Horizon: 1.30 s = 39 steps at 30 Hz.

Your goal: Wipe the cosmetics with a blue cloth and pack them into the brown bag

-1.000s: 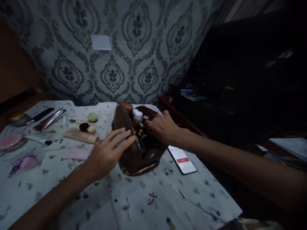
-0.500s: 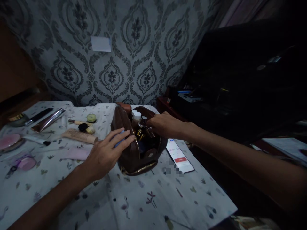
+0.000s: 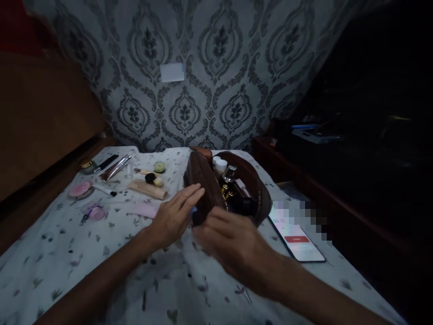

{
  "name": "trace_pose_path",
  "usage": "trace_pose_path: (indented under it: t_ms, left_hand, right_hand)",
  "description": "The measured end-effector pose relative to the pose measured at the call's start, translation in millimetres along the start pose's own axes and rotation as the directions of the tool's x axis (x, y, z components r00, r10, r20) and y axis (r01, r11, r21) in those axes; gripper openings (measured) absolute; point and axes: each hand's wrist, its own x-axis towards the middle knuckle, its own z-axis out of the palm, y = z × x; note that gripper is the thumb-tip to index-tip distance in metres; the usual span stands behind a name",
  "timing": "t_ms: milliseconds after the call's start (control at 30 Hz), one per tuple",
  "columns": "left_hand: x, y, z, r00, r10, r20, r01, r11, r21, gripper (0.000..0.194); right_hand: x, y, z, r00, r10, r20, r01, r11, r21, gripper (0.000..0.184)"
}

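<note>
Left hand (image 3: pixel 173 218) rests against the bag (image 3: pixel 202 177), right hand (image 3: pixel 238 243) curled before it.

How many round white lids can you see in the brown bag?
2. In the brown bag, the front white lid sits beside the silver cap; the back white lid peeks out behind the front one. More may be hidden inside.

It's deep brown on the bag (image 3: pixel 200 174), gold along its zip (image 3: pixel 259 203), white caps (image 3: pixel 221 165) and a silver cap (image 3: pixel 230 172)! The cloth (image 3: pixel 142 275) runs white with green and purplish plant prints. Pink on the round compact (image 3: pixel 80 188), beige on the tube (image 3: pixel 148 188), dark damask medallions across grey wallpaper (image 3: pixel 219 40)!
</note>
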Motion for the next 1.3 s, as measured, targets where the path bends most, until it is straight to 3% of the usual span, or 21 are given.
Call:
trace_pose_path:
  t_ms: [133,233,267,367,467,567,733,833,900,1000,1167,1300]
  left_hand:
    - [-22,-56,-0.1,0.974,-0.227,0.001,0.227,0.973,0.050,0.042]
    - [-33,-109,-4.7,0.872,-0.474,0.123,0.463,0.880,0.105,0.034]
    - [-36,-123,-5.9,0.855,-0.497,0.152,0.484,0.868,0.112,0.033]
    - [-45,-147,-6.5,0.844,-0.488,0.222,0.473,0.873,0.119,0.032]
    - [-52,-147,-5.4,0.850,-0.465,0.250,0.450,0.885,0.115,0.038]
    - [-58,-133,-7.8,0.860,-0.460,0.222,0.446,0.888,0.111,0.039]
    - [-67,-85,-8.9,0.926,-0.353,0.134,0.359,0.933,-0.022,0.039]
    - [-72,-53,-1.0,0.953,-0.232,0.198,0.238,0.971,-0.006,0.038]
    - [-76,-44,3.6,0.942,-0.203,0.265,0.202,0.979,0.031,0.035]
    - [-83,-52,2.5,0.918,-0.275,0.285,0.287,0.958,0.001,0.033]
    - [-96,-82,-14.7,0.881,-0.423,0.214,0.445,0.893,-0.065,0.039]
    - [-97,-85,-23.5,0.846,-0.501,0.182,0.528,0.833,-0.167,0.040]
  right_hand:
    - [-7,-22,41,0.994,0.081,0.069,-0.090,0.985,0.146,0.024]
    - [-4,-23,71,0.958,0.259,0.121,-0.283,0.915,0.289,0.013]
    - [-3,-21,82,0.938,0.320,0.135,-0.347,0.881,0.322,0.010]
    - [3,-12,115,0.879,0.457,0.138,-0.476,0.821,0.316,0.027]
    - [9,-3,144,0.830,0.553,0.076,-0.553,0.794,0.252,0.042]
    - [13,3,162,0.800,0.596,0.065,-0.593,0.771,0.231,0.042]
    - [12,12,181,0.773,0.634,-0.002,-0.614,0.749,0.248,0.032]
    - [7,16,188,0.776,0.628,-0.051,-0.581,0.745,0.326,0.028]
    - [4,15,189,0.780,0.622,-0.068,-0.562,0.744,0.360,0.027]
    - [3,11,185,0.779,0.621,-0.086,-0.544,0.739,0.397,0.023]
    - [6,0,167,0.770,0.625,-0.129,-0.486,0.705,0.517,0.019]
    - [10,-4,160,0.767,0.616,-0.179,-0.378,0.659,0.650,0.020]
